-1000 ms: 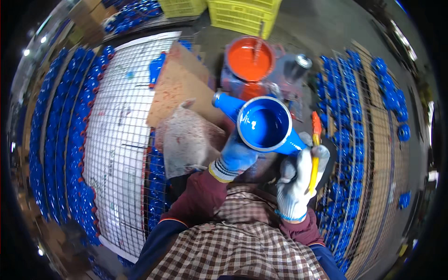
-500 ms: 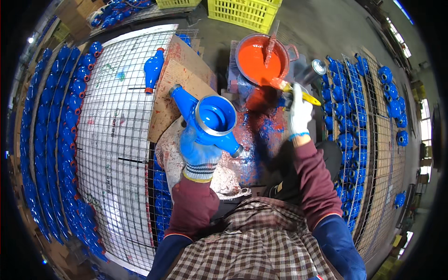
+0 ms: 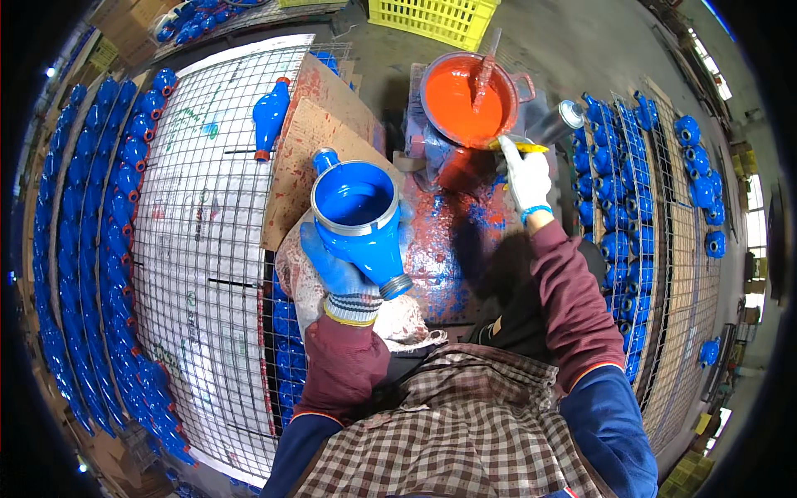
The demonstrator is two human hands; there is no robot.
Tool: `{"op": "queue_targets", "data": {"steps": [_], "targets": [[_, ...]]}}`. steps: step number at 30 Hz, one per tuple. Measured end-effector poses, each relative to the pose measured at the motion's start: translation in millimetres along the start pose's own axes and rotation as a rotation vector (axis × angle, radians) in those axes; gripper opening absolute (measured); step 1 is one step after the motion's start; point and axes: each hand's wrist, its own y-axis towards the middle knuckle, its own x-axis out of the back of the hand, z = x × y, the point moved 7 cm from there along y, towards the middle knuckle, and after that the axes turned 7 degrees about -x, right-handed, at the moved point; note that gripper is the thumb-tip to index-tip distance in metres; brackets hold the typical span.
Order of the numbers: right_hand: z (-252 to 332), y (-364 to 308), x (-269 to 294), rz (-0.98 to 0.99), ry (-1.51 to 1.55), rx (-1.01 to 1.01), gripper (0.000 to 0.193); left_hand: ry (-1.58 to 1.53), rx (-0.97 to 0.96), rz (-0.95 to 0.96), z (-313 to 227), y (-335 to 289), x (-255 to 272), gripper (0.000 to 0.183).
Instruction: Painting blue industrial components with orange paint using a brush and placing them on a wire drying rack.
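My left hand [image 3: 330,270], in a knitted glove stained blue, grips a blue water meter housing [image 3: 365,249] from below. Its wide round opening with a bare metal rim tilts up toward me, and one threaded end points down to the right. In my right hand [image 3: 529,179], gloved in white, is a paintbrush [image 3: 531,148] with a yellow handle. The brush's head is at the near right rim of a pot [image 3: 429,108] of orange-red paint [image 3: 461,95]; the bristles are hard to make out. A paint-coated stick [image 3: 483,81] leans in the pot.
One housing with red ends [image 3: 270,119] lies on the wire mesh rack [image 3: 203,249] at left, beside rows of blue housings [image 3: 91,249]. Paint-spattered cardboard [image 3: 320,137] borders it. A spray can [image 3: 569,114], more racked housings [image 3: 614,245] and a yellow crate [image 3: 432,21] stand around.
The housing has turned in my left hand, its opening shifting left and its threaded end swinging nearer me. My right hand has moved slightly left, bringing the brush to the pot's rim.
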Motion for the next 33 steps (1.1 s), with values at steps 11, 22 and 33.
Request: {"op": "queue_targets", "data": {"steps": [11, 22, 33], "targets": [[27.7, -138.3, 126.4, 0.133, 1.043, -0.138, 0.026, 1.101, -0.277, 0.238, 35.3, -67.2, -41.6, 0.086], [76.9, -161.2, 177.7, 0.075, 0.441, 0.165, 0.022, 1.795, -0.767, 0.960, 90.3, -109.7, -112.5, 0.072], [94.5, -236.9, 216.7, -0.027, 0.329, 0.791, 0.020, 1.295, -0.245, 0.161, 87.4, -97.6, -70.4, 0.089]]}}
